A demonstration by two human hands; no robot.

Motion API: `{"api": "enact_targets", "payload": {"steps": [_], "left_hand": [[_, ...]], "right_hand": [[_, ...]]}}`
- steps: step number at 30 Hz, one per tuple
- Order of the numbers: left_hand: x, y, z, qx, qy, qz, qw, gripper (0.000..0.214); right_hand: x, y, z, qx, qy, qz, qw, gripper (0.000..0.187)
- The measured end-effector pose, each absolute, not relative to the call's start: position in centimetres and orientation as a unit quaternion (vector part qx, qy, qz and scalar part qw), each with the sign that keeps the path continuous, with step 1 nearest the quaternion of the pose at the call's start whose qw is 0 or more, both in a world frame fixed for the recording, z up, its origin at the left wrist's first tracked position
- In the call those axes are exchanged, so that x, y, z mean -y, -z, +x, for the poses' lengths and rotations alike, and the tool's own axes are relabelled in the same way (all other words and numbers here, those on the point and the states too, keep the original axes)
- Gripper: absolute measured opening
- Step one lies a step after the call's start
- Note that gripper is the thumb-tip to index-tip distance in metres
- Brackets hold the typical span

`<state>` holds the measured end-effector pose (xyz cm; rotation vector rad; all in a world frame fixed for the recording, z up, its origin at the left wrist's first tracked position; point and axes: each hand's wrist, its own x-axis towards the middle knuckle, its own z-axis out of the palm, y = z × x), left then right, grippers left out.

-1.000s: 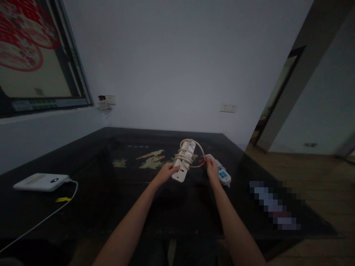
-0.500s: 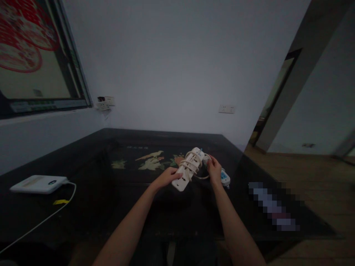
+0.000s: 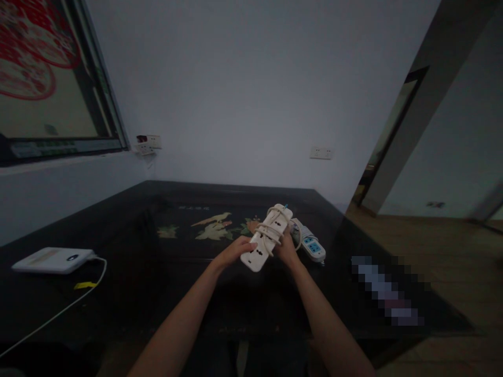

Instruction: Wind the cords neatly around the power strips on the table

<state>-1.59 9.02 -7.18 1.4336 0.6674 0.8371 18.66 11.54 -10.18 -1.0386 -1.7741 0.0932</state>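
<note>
A white power strip with a pale cord wound several times around it is held tilted above the dark table. My left hand grips its near end, thumb on top of the socket face. My right hand is behind the strip's right side, close to the wound cord. Its fingers are hidden by the strip, so their grip does not show. A cord loop curves out to the right of that hand. Just beyond lies a second white power strip with blue sockets.
The glossy black table has a bird-and-flower pattern. At left lies a white flat device with a cable and a yellow tag. A pixelated object lies at right. Wall sockets are beyond.
My right hand has moved left from beside the cord loop to behind the held power strip. The blue-socketed strip shows more fully. My left hand keeps its grip.
</note>
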Motion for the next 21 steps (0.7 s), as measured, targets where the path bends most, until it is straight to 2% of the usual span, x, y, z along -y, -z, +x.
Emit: {"api": "enact_targets", "payload": {"steps": [5,8,11,16,21], "left_hand": [[-9.5,7.6,-1.7,-0.288,-0.396,0.604,0.629,0.047],[-10.1,7.8,-1.8,-0.296,-0.423,0.588,0.622,0.041],[-10.4,7.8,-1.9,-0.303,-0.427,0.583,0.621,0.036],[-9.8,7.4,-2.1,-0.3,-0.378,0.593,0.644,0.034],[-9.2,7.2,-2.2,-0.297,-0.37,0.584,0.658,0.038]], "right_hand": [[-11.5,9.9,18.2,0.709,-0.132,-0.386,0.575,0.021],[-11.3,9.2,18.6,0.664,-0.173,-0.383,0.618,0.02],[-11.1,8.5,19.1,0.614,-0.198,-0.38,0.663,0.023],[-11.5,8.5,20.1,0.532,-0.2,-0.408,0.714,0.042],[-12.5,9.6,20.8,0.542,-0.192,-0.461,0.676,0.039]]}}
